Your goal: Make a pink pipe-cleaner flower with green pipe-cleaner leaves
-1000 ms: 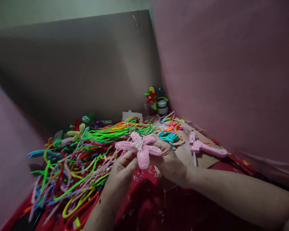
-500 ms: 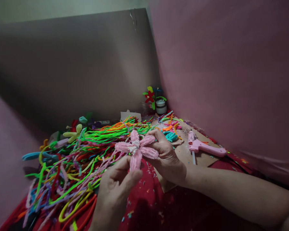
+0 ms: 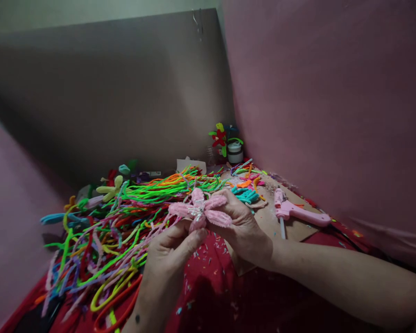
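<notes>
Between my two hands is a pink pipe-cleaner flower (image 3: pixel 198 201) with several fuzzy petals and a silvery white centre. My left hand (image 3: pixel 171 252) is closed on its lowest petal, with the thumb lying over that petal's tip. Fingers of my right hand (image 3: pixel 244 231) are closed behind the petals on the right side, and their tips are hidden by the flower. The flower is held up above the red cloth (image 3: pixel 208 286), face tilted upward. To the left, close to my left hand, spreads a heap of coloured pipe cleaners (image 3: pixel 149 194).
On a cardboard sheet (image 3: pixel 300 232) at the right lies a pink glue gun (image 3: pixel 303 213). Turquoise pipe-cleaner pieces (image 3: pixel 245 195) sit behind my right hand. At the back stand a white-lidded jar (image 3: pixel 235 152) and a red flower (image 3: pixel 219 138). A pink wall (image 3: pixel 326 115) bounds the right.
The flower has tipped, so its lower petal looks shorter, and my left thumb now lies further up over it. The whole view has shifted slightly.
</notes>
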The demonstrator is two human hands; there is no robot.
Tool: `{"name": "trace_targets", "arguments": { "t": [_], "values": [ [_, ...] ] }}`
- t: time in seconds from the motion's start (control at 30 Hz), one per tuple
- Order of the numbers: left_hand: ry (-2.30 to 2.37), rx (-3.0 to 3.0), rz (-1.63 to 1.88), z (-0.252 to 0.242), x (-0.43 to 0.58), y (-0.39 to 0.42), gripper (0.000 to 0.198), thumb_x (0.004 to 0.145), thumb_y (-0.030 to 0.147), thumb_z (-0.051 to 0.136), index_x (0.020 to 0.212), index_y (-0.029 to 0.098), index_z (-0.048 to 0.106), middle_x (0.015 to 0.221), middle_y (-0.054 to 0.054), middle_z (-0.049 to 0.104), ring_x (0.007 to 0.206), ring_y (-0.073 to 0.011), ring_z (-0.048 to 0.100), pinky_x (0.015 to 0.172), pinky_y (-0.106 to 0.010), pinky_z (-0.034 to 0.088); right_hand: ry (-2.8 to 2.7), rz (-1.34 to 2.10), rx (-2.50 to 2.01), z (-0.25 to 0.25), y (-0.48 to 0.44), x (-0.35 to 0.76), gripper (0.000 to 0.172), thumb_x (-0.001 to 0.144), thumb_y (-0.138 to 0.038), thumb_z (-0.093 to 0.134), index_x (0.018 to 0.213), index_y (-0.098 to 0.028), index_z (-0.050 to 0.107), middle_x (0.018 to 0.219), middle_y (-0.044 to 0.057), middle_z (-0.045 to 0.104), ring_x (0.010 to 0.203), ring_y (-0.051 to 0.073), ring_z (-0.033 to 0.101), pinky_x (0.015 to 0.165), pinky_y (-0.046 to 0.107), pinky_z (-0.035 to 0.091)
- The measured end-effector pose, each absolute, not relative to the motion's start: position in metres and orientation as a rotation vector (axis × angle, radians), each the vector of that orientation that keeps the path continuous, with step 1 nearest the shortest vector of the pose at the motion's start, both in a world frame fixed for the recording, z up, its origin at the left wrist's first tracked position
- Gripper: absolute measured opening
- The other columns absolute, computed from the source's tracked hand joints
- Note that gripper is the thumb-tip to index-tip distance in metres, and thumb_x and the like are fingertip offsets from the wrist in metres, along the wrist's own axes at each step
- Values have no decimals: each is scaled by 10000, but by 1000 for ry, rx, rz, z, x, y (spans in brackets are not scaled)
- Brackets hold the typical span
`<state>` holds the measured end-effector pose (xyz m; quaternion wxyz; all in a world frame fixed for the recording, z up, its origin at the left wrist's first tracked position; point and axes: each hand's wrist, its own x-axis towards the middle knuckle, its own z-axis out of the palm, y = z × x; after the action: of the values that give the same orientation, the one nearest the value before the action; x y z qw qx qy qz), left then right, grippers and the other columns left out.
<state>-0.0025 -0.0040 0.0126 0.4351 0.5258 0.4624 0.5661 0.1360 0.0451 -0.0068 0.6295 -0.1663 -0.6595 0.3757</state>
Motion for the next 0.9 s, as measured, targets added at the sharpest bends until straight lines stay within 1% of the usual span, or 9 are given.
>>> {"name": "trace_targets", "arguments": {
  "t": [0.13, 0.3, 0.43, 0.53, 0.6, 0.67, 0.77, 0.83, 0.9],
  "values": [
    [1169, 1344, 1387, 19, -1, -6, 219, 707, 260, 691, 923, 257, 725, 755, 0, 692, 808, -161, 591, 722, -246, 450, -1494, 842, -366, -7, 46, 136, 52, 788, -255, 627, 821, -236, 663, 912, 15, 500, 896, 141, 497, 852, 329, 426],
    [1172, 1375, 1361, 29, 2, -10, 239, 703, 255, 689, 940, 238, 717, 881, -18, 699, 818, -170, 597, 751, -270, 453, -1485, 844, -369, -8, 47, 135, 76, 788, -268, 629, 848, -243, 667, 922, 11, 494, 907, 133, 502, 877, 327, 426],
    [1212, 1401, 1377, 31, 4, -11, 200, 691, 272, 692, 872, 190, 712, 855, -34, 692, 783, -177, 597, 713, -272, 455, -1495, 833, -402, -8, 47, 135, 88, 787, -258, 629, 862, -243, 673, 935, 15, 493, 922, 137, 502, 891, 335, 423],
    [1217, 1432, 1342, 32, 4, -10, 144, 696, 288, 685, 775, 167, 690, 815, -37, 678, 770, -173, 587, 710, -267, 448, -1511, 823, -430, -9, 48, 135, 105, 788, -263, 626, 880, -252, 677, 935, 17, 494, 920, 140, 503, 882, 337, 430],
    [1205, 1427, 1334, 32, 4, -10, 153, 706, 307, 671, 752, 161, 672, 805, -40, 666, 778, -173, 579, 715, -267, 444, -1517, 810, -432, -9, 49, 135, 112, 790, -265, 624, 889, -259, 677, 928, 16, 500, 916, 140, 503, 874, 336, 433],
    [1203, 1380, 1426, 30, 4, -10, 164, 714, 317, 658, 774, 164, 652, 785, -29, 643, 748, -159, 565, 687, -255, 440, -1518, 787, -432, -10, 49, 136, 118, 788, -265, 627, 895, -260, 676, 920, 15, 503, 913, 141, 501, 868, 333, 433],
    [1263, 1383, 1753, 28, 4, -12, 135, 707, 249, 673, 810, 194, 604, 765, 15, 570, 701, -112, 517, 637, -211, 415, -1530, 753, -453, -10, 48, 136, 114, 798, -266, 616, 895, -248, 675, 920, 19, 504, 914, 146, 498, 866, 337, 427],
    [1290, 1561, 1976, 27, 6, -15, 164, 693, 154, 681, 805, 209, 574, 811, 21, 520, 763, -112, 500, 699, -220, 411, -1544, 738, -466, -10, 48, 136, 114, 805, -276, 607, 889, -241, 676, 918, 24, 502, 912, 150, 498, 867, 346, 424],
    [1307, 1861, 2052, 27, 8, -19, 202, 683, 74, 670, 795, 214, 577, 861, 7, 487, 844, -134, 485, 774, -264, 401, -1557, 728, -474, -10, 47, 136, 120, 808, -292, 602, 886, -237, 674, 920, 28, 500, 911, 153, 498, 865, 352, 425]
  ]
}}
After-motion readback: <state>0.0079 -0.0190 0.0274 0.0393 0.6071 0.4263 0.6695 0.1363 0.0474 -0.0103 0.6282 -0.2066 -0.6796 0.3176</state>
